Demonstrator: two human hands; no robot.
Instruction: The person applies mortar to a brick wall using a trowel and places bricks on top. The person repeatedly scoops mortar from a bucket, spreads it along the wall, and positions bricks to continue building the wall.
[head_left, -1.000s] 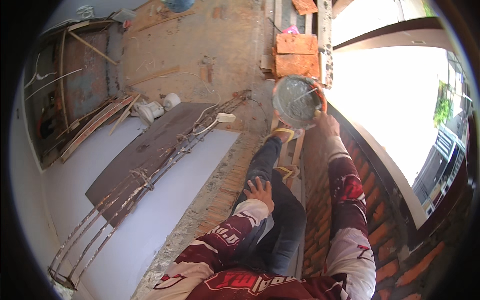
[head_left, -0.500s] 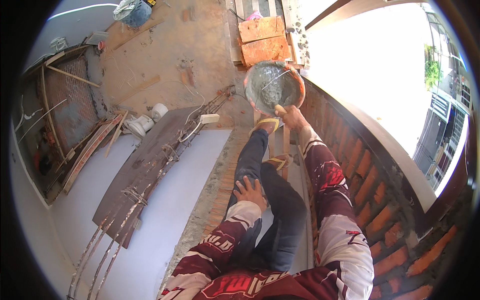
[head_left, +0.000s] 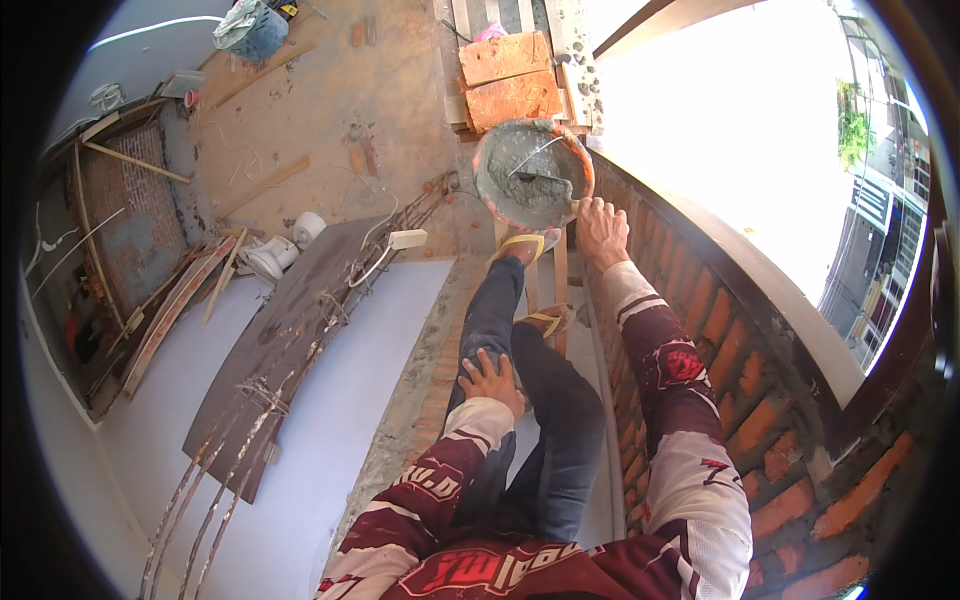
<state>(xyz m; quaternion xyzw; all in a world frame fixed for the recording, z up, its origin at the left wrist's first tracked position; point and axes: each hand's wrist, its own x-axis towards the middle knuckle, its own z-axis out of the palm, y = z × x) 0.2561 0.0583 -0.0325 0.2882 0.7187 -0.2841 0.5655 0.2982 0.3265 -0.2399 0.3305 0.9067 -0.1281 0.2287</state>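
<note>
My right hand (head_left: 603,232) is closed round the handle of a trowel (head_left: 576,207) at the near right rim of an orange bucket (head_left: 588,170). Wet grey mortar (head_left: 515,150) fills part of the bucket, and the trowel's blade lies in it, partly sunk. A thin wire bail crosses the bucket's mouth. With fingers spread, my left hand (head_left: 492,384) rests on my left knee and holds nothing. My sandalled feet stand on wooden slats (head_left: 533,290) just this side of the bucket.
Orange bricks (head_left: 505,58) are piled on planks behind the bucket. A brick wall (head_left: 735,375) with a dark ledge runs along my right, beside a bright opening. To the left, rusty rebar (head_left: 262,425) lies along a brown board (head_left: 290,320). A blue bucket (head_left: 262,32) stands far left.
The trowel has gone from the near rim into the mortar, its blade now showing there. My right hand has turned and shifted slightly right relative to the bucket. My left hand stays on the knee.
</note>
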